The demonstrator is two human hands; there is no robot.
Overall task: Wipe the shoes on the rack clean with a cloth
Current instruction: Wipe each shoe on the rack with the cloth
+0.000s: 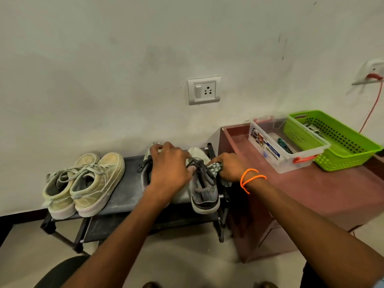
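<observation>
Shoes: grey pair [204, 183] on rack [124, 196], right end, long axis toward wall. My left grip [169, 169] clamps btwn the two; right grip [227, 168] fisted on cloth [215, 167], touching right shoe's outer side. Beige pair [87, 183] left of them, untouched.

Both forearms reach up from bottom of frame toward centre. Left hand [168, 169] palm down, fingers curled, thumb toward right. Right hand [229, 168] just beside it at centre right, fingers closed in grip, orange bands around wrist.
</observation>
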